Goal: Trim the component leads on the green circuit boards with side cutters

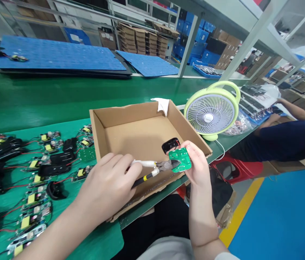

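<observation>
Nearest the camera, the left hand [109, 184] is closed around the white-and-yellow handles of a pair of side cutters [156, 168], squeezing them so the dark blades meet at the lower edge of a small green circuit board [179, 160]. The right hand [197, 166] pinches that board between thumb and fingers, holding it tilted above the near right corner of an open cardboard tray [138, 139]; a black plastic housing [170, 144] hangs just behind the board on red wires. The tray sits at the near edge of the green worktop [33, 99], with a white scrap of cloth [162, 105] draped over its far wall. Left of the tray, more circuit boards with black housings [46, 159] lie spread on a lighter green mat. Right of the tray stands a pale green desk fan [214, 111], facing the camera. Beyond it, another person's arm [290, 108] reaches towards bagged items. Blue perforated sheets [57, 54] lie along the worktop's far edge.
</observation>
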